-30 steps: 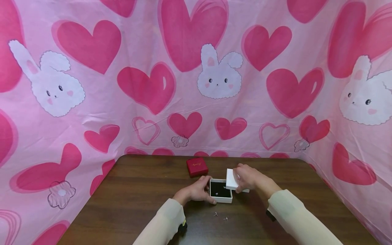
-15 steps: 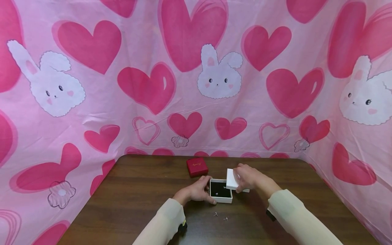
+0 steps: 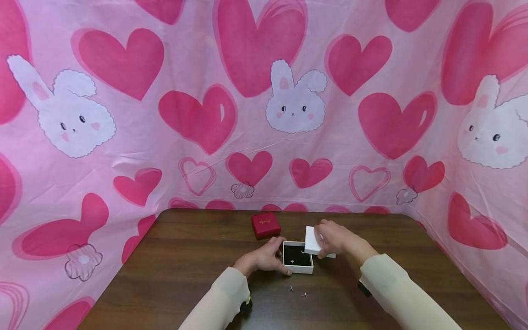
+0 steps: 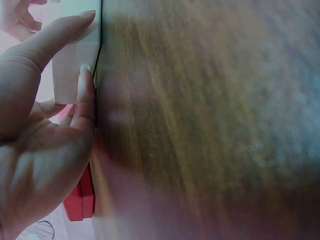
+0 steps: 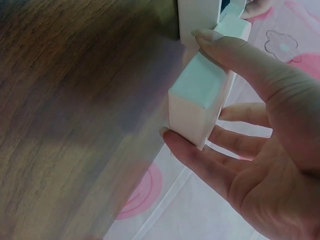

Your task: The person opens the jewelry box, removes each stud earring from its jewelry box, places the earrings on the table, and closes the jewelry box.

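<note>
On the dark wood-grain table (image 3: 185, 266), the left hand (image 3: 265, 257) is clamped about the left end of a white box base (image 3: 301, 270), its thumb laid along the near side. Just beyond that hand, a red gift box with gold script (image 3: 266, 225) is seen, apart from the base. Inside the base, a black insert (image 3: 294, 253) is shown, on which a star-shaped stud (image 3: 292, 261) is set towards the near left and a second star (image 3: 303, 252) towards the far right. Nearer the person, a loose stud (image 3: 290, 288) and another loose stud (image 3: 304, 294) are left lying on the wood; either could be lost or rolled away if brushed by a sleeve. At the right, the white lid (image 3: 314, 242) is pinched between thumb and fingers of the right hand (image 3: 333, 239), tilted, its left edge overlapping the base in view; whether the two are touching cannot be told. The second star could be knocked askew if the lid were lowered off-line, and the base could be skewed if the left grip were slackened.
</note>
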The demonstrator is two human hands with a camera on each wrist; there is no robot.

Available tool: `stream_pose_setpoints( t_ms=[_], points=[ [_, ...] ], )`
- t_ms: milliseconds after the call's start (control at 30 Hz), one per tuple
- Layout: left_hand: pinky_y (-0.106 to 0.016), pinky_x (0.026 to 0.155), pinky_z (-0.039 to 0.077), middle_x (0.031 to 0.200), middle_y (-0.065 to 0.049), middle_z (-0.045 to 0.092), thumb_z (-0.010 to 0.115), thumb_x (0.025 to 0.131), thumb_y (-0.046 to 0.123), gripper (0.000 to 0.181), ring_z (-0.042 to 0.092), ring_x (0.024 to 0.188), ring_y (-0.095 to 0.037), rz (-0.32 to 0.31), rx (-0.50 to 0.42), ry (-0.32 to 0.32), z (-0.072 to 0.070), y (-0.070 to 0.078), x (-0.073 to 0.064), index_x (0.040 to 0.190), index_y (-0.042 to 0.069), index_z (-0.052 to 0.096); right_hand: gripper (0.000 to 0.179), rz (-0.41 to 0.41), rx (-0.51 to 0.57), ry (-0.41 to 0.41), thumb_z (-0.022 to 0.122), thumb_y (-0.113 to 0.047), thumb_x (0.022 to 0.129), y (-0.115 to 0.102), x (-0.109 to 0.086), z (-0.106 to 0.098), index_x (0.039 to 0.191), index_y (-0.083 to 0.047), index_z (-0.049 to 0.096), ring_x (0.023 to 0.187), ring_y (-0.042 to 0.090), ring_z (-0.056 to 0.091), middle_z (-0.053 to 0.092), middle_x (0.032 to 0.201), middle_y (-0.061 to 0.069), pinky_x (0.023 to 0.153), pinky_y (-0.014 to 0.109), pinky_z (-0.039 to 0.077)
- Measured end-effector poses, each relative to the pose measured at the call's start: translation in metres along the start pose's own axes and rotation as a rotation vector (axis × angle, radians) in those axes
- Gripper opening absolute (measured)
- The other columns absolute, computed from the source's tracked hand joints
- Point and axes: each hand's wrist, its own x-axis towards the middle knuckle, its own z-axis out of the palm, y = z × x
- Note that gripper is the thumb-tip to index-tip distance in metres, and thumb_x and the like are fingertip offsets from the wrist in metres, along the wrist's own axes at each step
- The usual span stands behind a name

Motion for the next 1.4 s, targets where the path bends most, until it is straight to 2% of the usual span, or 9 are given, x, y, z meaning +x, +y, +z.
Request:
stream_pose_setpoints(
  t_ms=[167,433,600,833,1167,1400],
  points=[
    [-0.035,0.088,0.045,0.110,-0.004,0.047,0.091,0.075,0.018,0.064,0.050,0.101,-0.018,0.003,-0.007,-0.001,0.0004,-0.0008,0.0007,0.123,0.011,0.050,0.048,0.003,-0.006,0.000,0.098,-0.024,0.061,0.0017,0.0019,0.0010,0.087,-0.009,0.062,0.077,0.020,0.051,0.051,0.086,0.003,0.067,0.039,0.047],
    [-0.034,0.088,0.045,0.110,-0.003,0.047,0.092,0.073,0.019,0.071,0.049,0.101,-0.017,-0.005,-0.001,-0.003,0.0002,-0.0023,0.0033,0.129,0.010,0.049,0.047,-0.003,-0.032,0.010,0.098,-0.024,0.060,0.0041,0.0061,0.0029,0.086,-0.009,0.061,0.077,0.021,0.051,0.051,0.086,0.004,0.067,0.041,0.048],
    [-0.034,0.087,0.045,0.110,-0.004,0.047,0.092,0.073,0.018,0.069,0.050,0.100,-0.017,-0.007,-0.006,0.000,0.0002,-0.0016,0.0027,0.127,0.010,0.050,0.047,0.000,-0.033,0.008,0.098,-0.024,0.061,0.0051,0.0071,0.0032,0.086,-0.009,0.061,0.077,0.021,0.051,0.051,0.086,0.004,0.068,0.041,0.048],
    [-0.035,0.087,0.045,0.111,-0.005,0.048,0.092,0.074,0.019,0.067,0.050,0.100,-0.017,-0.021,-0.013,0.002,0.0009,-0.0010,0.0023,0.126,0.012,0.050,0.049,0.016,-0.033,-0.004,0.098,-0.024,0.062,0.0044,0.0085,0.0025,0.092,-0.007,0.063,0.079,0.021,0.052,0.052,0.088,0.005,0.070,0.042,0.049],
    [-0.037,0.090,0.045,0.111,-0.003,0.047,0.092,0.075,0.020,0.068,0.049,0.102,-0.017,-0.043,-0.015,0.000,0.0006,-0.0001,0.0019,0.128,0.015,0.049,0.050,0.027,-0.026,-0.008,0.098,-0.025,0.062,0.0063,0.0087,0.0026,0.094,-0.007,0.063,0.080,0.021,0.052,0.052,0.088,0.004,0.070,0.042,0.049],
    [-0.035,0.089,0.045,0.110,-0.003,0.047,0.093,0.074,0.018,0.068,0.050,0.101,-0.017,-0.022,-0.010,0.006,0.0008,0.0002,0.0010,0.126,0.013,0.050,0.049,0.037,-0.023,-0.024,0.097,-0.026,0.063,0.0044,0.0084,0.0004,0.093,-0.008,0.063,0.081,0.021,0.053,0.053,0.090,0.005,0.072,0.042,0.050]
  ],
)
